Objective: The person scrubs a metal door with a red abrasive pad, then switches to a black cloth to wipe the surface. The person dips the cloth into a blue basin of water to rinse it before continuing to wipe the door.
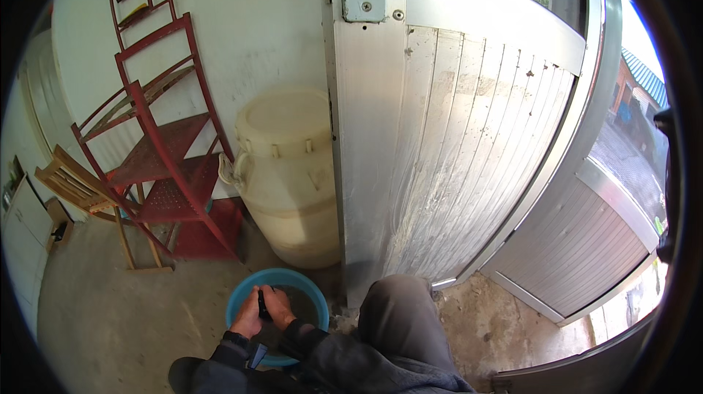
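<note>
A blue plastic basin [324, 320] of murky water stands on the floor before me. Over the basin, my left hand [248, 314] and my right hand [279, 307] come together. Pressed between them is a small black object [264, 306], mostly covered by the fingers, so its kind cannot be made out. A dark band and a bluish flap [257, 355] show at my left wrist and cuff. Dark sleeves cover both forearms. My bent knee [400, 300] in grey trousers is to the right of the basin.
Behind the basin stands a large cream plastic barrel [288, 174] with a lid, partly hidden by an aluminium door [439, 174]. Left of it rises a red metal shelf rack [181, 147]. A wooden folding chair [82, 185] and a white cabinet [24, 229] are farther left.
</note>
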Available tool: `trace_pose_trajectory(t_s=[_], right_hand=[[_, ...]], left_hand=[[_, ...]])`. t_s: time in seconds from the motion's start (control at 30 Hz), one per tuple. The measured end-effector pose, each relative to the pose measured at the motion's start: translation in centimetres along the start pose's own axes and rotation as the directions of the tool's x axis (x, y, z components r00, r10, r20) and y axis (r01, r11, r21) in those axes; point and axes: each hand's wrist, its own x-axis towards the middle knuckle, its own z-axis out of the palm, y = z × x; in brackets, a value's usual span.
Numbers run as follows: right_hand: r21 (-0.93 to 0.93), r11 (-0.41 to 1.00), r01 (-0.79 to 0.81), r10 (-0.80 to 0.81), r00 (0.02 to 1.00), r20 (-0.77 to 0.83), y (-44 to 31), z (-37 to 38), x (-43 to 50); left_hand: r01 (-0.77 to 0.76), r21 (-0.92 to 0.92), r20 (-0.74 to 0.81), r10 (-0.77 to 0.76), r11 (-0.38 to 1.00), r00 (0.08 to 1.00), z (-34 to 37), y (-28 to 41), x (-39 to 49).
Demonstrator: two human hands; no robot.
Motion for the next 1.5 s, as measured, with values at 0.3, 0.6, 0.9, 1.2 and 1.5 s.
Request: trace_pose_trajectory(t_s=[0.3, 0.6, 0.9, 1.2, 1.5], right_hand=[[0.071, 0.975, 0.212, -0.222, 0.882, 0.417, -3.0, -1.5, -2.3], [-0.349, 0.442, 0.826, -0.861, 0.500, 0.091, -22.4, -4.4, -15.9], [-0.731, -0.546, 0.410, -0.751, -0.627, 0.209, -43.9, -12.8, -27.5], [-0.708, -0.703, 0.068, -0.665, -0.416, 0.620, -39.2, -18.0, -21.0], [-0.689, -0.685, 0.238, -0.728, -0.177, 0.663, -34.9, -24.5, -25.8]], left_hand=[[-0.158, -0.013, -0.016, 0.157, 0.987, 0.987, -1.1, 2.0, 0.5], [-0.285, 0.176, 0.211, 0.246, 0.942, 0.946, 7.6, 8.0, -4.7], [-0.639, 0.348, 0.549, 0.404, 0.685, 0.732, 19.9, 10.7, -8.7], [-0.650, 0.011, 0.704, 0.456, 0.760, 0.545, 24.5, 9.5, -6.1], [-0.737, 0.181, 0.596, 0.523, 0.652, 0.609, 24.5, 8.4, -4.9]])
